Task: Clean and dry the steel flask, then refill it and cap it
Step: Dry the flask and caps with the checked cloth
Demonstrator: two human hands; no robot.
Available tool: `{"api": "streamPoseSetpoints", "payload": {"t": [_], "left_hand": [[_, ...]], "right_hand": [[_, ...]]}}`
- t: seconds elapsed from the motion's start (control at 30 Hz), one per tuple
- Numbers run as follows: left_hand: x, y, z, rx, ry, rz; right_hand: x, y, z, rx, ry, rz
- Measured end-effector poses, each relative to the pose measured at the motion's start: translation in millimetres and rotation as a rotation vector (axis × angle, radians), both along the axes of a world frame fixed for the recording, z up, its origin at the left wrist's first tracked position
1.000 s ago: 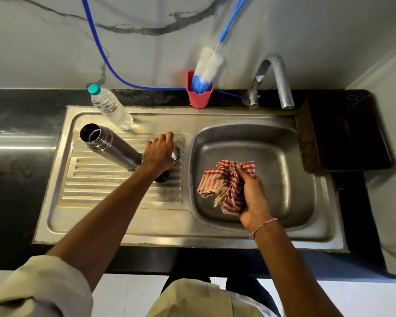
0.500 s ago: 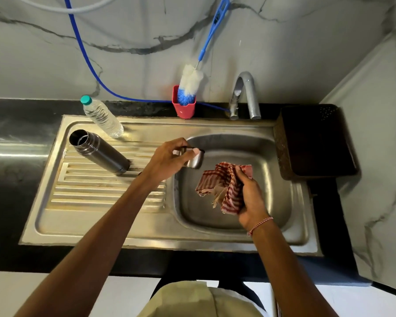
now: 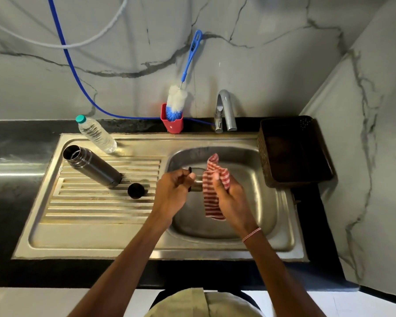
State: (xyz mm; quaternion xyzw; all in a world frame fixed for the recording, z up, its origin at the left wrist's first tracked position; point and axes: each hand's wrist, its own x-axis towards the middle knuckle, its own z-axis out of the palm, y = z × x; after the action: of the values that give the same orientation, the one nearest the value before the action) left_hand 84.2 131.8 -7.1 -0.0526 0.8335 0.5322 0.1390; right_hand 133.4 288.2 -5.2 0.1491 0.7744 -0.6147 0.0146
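The steel flask (image 3: 93,166) stands uncapped on the ribbed drainboard (image 3: 82,209), mouth toward the upper left. A black inner stopper (image 3: 136,190) sits on the drainboard beside its base. My left hand (image 3: 175,189) holds the steel cup lid (image 3: 196,183) over the left edge of the sink basin (image 3: 256,216). My right hand (image 3: 230,197) grips a red-and-white checked cloth (image 3: 212,191) and presses it against the lid's right side. Part of the lid is hidden by fingers and cloth.
A plastic water bottle (image 3: 96,134) with a teal cap stands at the drainboard's back. A red holder (image 3: 172,121) with a blue bottle brush (image 3: 177,100) sits by the tap (image 3: 225,110). A dark basket (image 3: 295,152) lies right of the basin. A blue hose (image 3: 64,58) runs along the wall.
My left hand lifted the steel cup lid off the drainboard and carried it right over the basin. My right hand brought the cloth up against it. The black stopper is uncovered.
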Motion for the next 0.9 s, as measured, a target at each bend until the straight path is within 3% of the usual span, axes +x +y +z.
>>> {"api": "streamPoseSetpoints", "payload": {"t": [0.1, 0.23, 0.4, 0.57, 0.67, 0.77, 0.9], "left_hand": [[8, 10, 13, 0.177, -0.052, 0.036], [19, 17, 25, 0.323, -0.036, 0.023], [22, 10, 19, 0.280, 0.098, -0.122], [23, 3, 12, 0.199, 0.253, -0.267], [19, 6, 15, 0.170, 0.256, -0.268], [18, 9, 16, 0.183, 0.179, -0.250], [22, 20, 26, 0.368, -0.035, -0.025]], "right_hand": [[-2, -2, -18, 0.369, 0.202, 0.176], [-11, -3, -10, 0.372, 0.157, 0.067], [-29, 8, 8, 0.104, -0.143, 0.052], [-35, 35, 21, -0.469, -0.586, 0.113], [-32, 34, 18, -0.635, -0.561, 0.070], [-32, 20, 16, -0.360, -0.424, -0.011], [-21, -3, 11, 0.341, -0.020, -0.035]]}}
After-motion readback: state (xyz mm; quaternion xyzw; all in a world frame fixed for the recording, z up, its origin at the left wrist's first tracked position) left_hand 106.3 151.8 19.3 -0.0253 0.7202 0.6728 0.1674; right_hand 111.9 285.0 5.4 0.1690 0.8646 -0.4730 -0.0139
